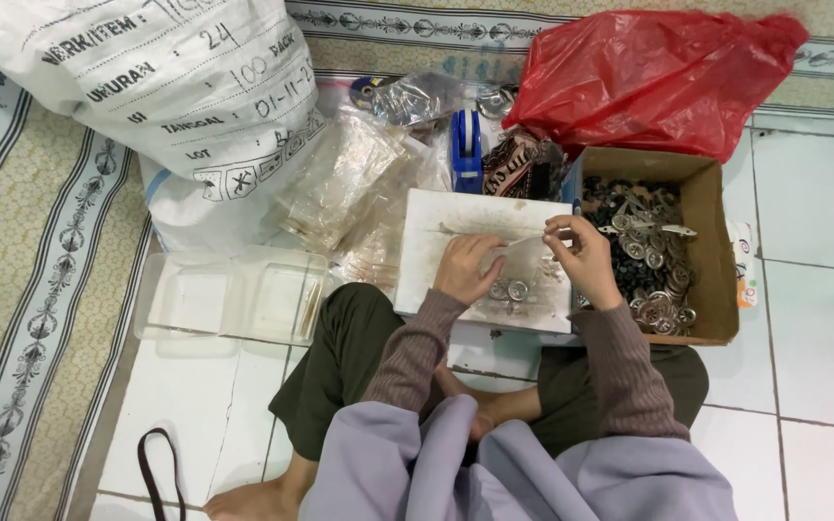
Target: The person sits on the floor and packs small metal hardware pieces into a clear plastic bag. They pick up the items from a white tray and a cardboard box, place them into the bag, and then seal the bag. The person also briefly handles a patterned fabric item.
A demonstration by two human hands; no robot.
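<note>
Draped over our shoulders, a lilac fabric garment [523, 478] is filling the bottom of the view as we are sitting cross-legged on the white floor tiles [822, 328]. We are resting our left hand [467, 268] with fingers curled on a white rectangular board [436, 232] lying across our lap, while our right hand [583, 259] is pinching the edge of a small clear plastic bag [525, 259] held between both hands, just above the board. A few round silver metal buttons [512, 289] are lying on the board right below the bag. An open brown cardboard box [707, 222] of more metal pieces is standing just beside our right hand, a red plastic bag [658, 77] behind it. A clear plastic tray [229, 294] is sitting to our left, beside a big white woven sack [147, 87]
</note>
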